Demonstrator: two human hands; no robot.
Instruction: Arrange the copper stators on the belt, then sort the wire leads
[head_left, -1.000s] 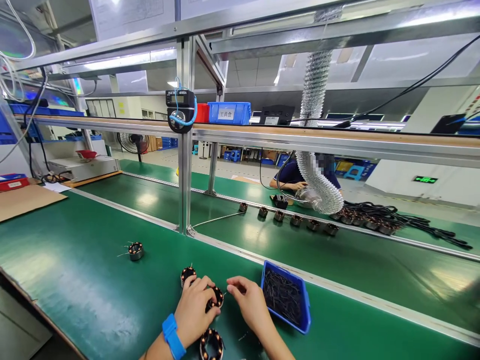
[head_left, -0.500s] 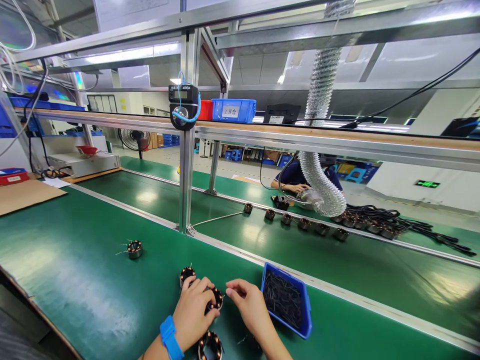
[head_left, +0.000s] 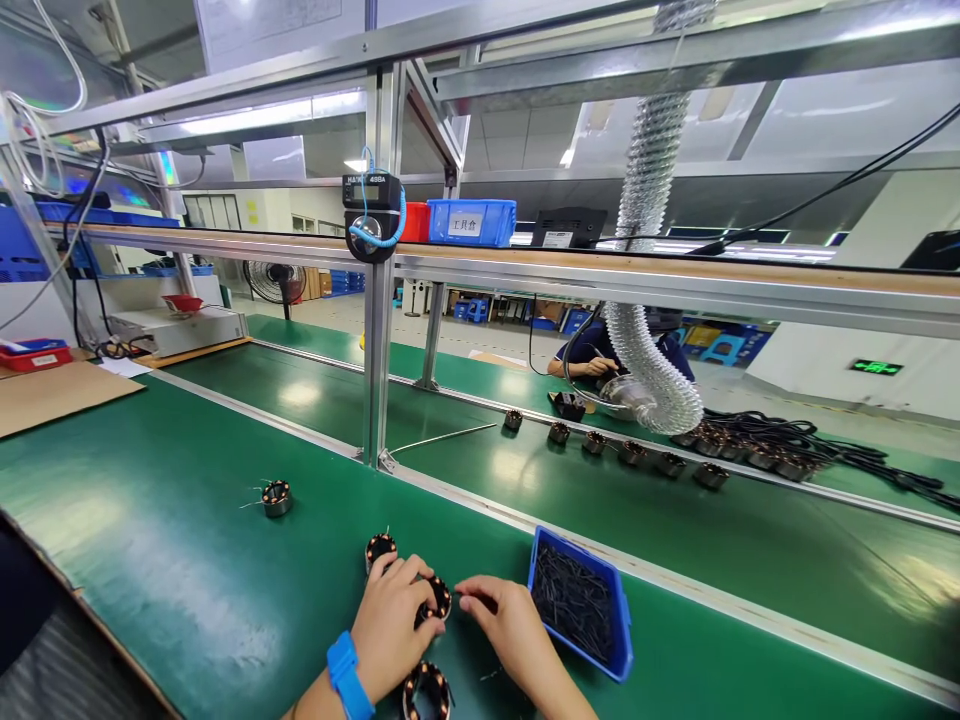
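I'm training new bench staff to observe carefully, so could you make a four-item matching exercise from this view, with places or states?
Column one:
1. Wristband
2. Left hand
3. Tray of thin black pieces
4. Silvery flexible duct

Column two:
A. Hanging, with its lower end curved
B. On the green bench, just right of the right hand
C. Worn around the left wrist
D. Gripping a copper-wound ring

Right pairs: 1-C, 2-D, 3-B, 4-A

Dark ring [head_left: 444, 598], copper-dotted, in left hand [head_left: 394, 622]
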